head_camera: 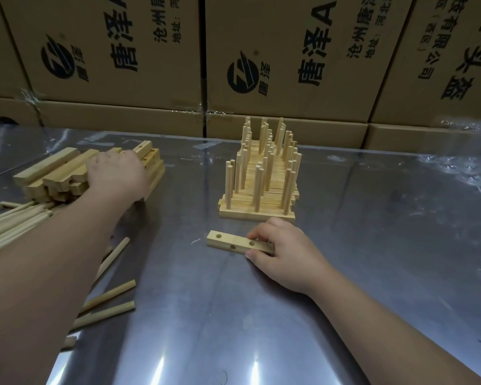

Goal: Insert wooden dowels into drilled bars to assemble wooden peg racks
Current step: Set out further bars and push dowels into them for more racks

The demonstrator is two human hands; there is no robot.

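Pale wood is being worked on a shiny metal table (372,245). At the near left, loose dowels (11,226) are being kept in a scattered bundle, with a few lying apart nearer the middle. Just beyond them, a pile of drilled bars (53,170) is being reached into by the left hand (117,173). Its back is being shown to the camera and its fingertips are being hidden by the bars, so whether anything is being gripped cannot be told. Further right, at mid-table, finished peg racks (261,173) are being stored in a stack, dowels upright. Just near of that stack, a single drilled bar (231,241) with three empty holes is being held flat on the table. Its right end is being pinched between the thumb and fingers of the right hand (283,251). The hands are being kept well apart.

The bar is being judged light, stiff and smooth-sided, and likely to slide on the polished metal. It is therefore best being steadied at one end, clear of the holes. The dowels are being judged light, rigid and prone to rolling. Each is probably best being taken near its middle or upper part, leaving the lower end free for the hole.

Behind the table, cardboard boxes (150,79) are being stacked as a wall. A round black logo (242,76) and the large characters 唐泽 are being repeated on them, with smaller lines 沧州唐泽 and 地址: 河北. On the far-right box, 头盔 and 有限公司 are being read.
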